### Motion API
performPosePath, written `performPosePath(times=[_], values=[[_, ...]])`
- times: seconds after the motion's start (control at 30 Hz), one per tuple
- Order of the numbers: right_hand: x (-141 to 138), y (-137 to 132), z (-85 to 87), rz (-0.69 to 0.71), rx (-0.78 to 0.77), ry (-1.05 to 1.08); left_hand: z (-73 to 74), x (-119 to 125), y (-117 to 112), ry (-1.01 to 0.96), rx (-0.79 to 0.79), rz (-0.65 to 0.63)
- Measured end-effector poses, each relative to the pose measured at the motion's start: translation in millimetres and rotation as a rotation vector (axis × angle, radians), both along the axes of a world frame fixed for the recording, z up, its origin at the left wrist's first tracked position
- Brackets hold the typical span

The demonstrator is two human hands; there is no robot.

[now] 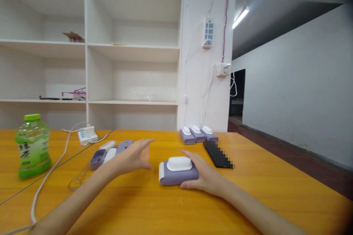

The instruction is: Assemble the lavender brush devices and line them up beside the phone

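My right hand (204, 174) grips the right end of a purple case (172, 178) with a white, bristly-looking oval piece on top. Small holes dot the case's front side, and a white cap covers its left end. Fingers lie behind the case and the thumb in front. To the left, my left hand (135, 158) hovers apart from it, thumb and fingers spread with nothing between them. Behind my left wrist lie purple and white parts: an open purple tray (97, 159), a white piece (110, 154) and a flat purple piece (125, 145), partly hidden by the hand.
Three similar purple cases (195, 136) stand in a row at the back. A black flat object (219, 156) lies right of them. At left are a green bottle (33, 150), a power strip (87, 136), a white cable (56, 163) and a coiled wire (78, 180).
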State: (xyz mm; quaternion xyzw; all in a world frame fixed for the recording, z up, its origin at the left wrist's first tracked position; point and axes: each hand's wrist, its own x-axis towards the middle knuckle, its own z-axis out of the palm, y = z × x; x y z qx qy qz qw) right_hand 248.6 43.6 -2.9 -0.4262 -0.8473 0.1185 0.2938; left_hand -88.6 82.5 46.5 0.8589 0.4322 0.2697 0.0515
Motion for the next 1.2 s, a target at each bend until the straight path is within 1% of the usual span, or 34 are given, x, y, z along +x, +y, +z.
performPosePath(times=[0.1,0.13,0.2,0.27,0.33,0.4,0.47,0.53,0.6,0.67,0.7,0.77,0.8,0.83,0.9,0.93,1.0,1.07,1.13,1.2], values=[[0,-1,0.3,0.002,0.002,-0.007,17.4,-28,15,-0.058,0.187,0.179],[0,-1,0.3,0.0,0.004,-0.008,22.0,-38,19,-0.049,0.22,0.242],[-1,-1,0.3,0.0,0.003,-0.012,26.5,-58,25,0.006,0.217,0.401],[-1,-1,0.5,0.001,0.005,-0.018,25.0,-74,28,0.048,0.163,0.527],[0,-2,0.8,0.0,0.007,-0.024,20.6,-86,29,0.052,0.115,0.587],[0,-2,1.0,-0.004,0.006,-0.023,17.0,-92,29,0.039,0.085,0.604],[0,-1,1.0,-0.005,-0.004,-0.015,16.6,-94,27,0.025,0.069,0.603],[-1,0,0.8,0.0,-0.013,-0.001,19.3,-91,26,0.008,0.08,0.572],[0,1,0.2,0.008,-0.02,0.011,22.2,-81,25,-0.011,0.113,0.504],[1,4,-0.5,0.02,-0.023,0.019,21.4,-64,21,-0.024,0.143,0.395],[2,5,-0.9,0.028,-0.027,0.022,18.5,-52,17,-0.027,0.149,0.331],[6,9,-1.6,0.044,-0.034,0.028,7.2,-24,6,-0.018,0.12,0.186],[8,10,-1.7,0.051,-0.037,0.03,-0.3,-10,-1,-0.017,0.107,0.13],[11,12,-1.6,0.057,-0.04,0.029,-8.2,4,-9,-0.014,0.082,0.047],[16,14,-0.4,0.064,-0.038,0.018,-22.0,28,-24,-0.048,-0.042,-0.196],[19,15,0.7,0.06,-0.032,0.009,-26.9,36,-30,-0.059,-0.088,-0.245],[21,13,3.6,0.036,0.003,-0.014,-32.2,46,-38,-0.09,-0.129,-0.277],[20,6,6.4,0.004,0.066,-0.043,-34.0,49,-42,-0.095,-0.124,-0.266],[12,-4,7.7,-0.02,0.12,-0.073,-36.1,50,-44,-0.086,-0.091,-0.252],[-2,-15,6.6,-0.053,0.132,-0.095,-40.1,53,-44,-0.084,-0.045,-0.225]])
